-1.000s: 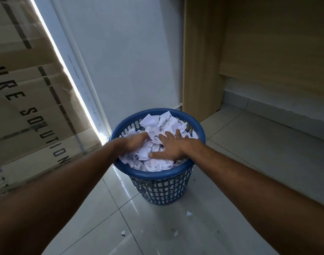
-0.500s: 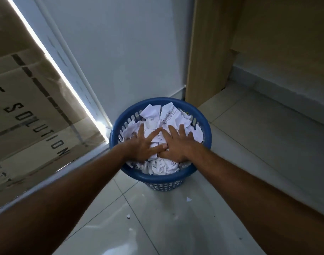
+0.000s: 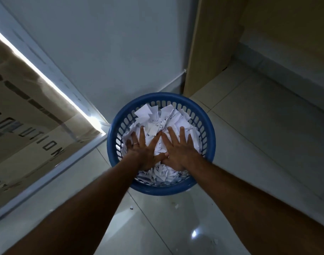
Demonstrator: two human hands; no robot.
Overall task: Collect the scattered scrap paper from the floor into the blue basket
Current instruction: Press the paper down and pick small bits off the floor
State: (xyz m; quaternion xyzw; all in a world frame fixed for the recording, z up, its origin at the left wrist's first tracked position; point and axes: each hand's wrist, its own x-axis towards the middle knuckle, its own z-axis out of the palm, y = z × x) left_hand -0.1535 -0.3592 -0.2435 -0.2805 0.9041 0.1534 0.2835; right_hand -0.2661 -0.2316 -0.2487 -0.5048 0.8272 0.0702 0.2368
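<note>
Scrap paper fills the blue basket, which stands on the tiled floor close to the white wall, with a wooden panel off at one o'clock and a printed cardboard sheet leaning at nine o'clock. Both arms reach over the near rim. His left hand lies flat on the heap at the basket's seven o'clock, grip slack with fingers spread and straight, a ring on one finger. His right hand presses the heap beside it in the same way, thumbs touching. Two tiny paper bits lie on the floor at six o'clock, just beyond the basket.
</note>
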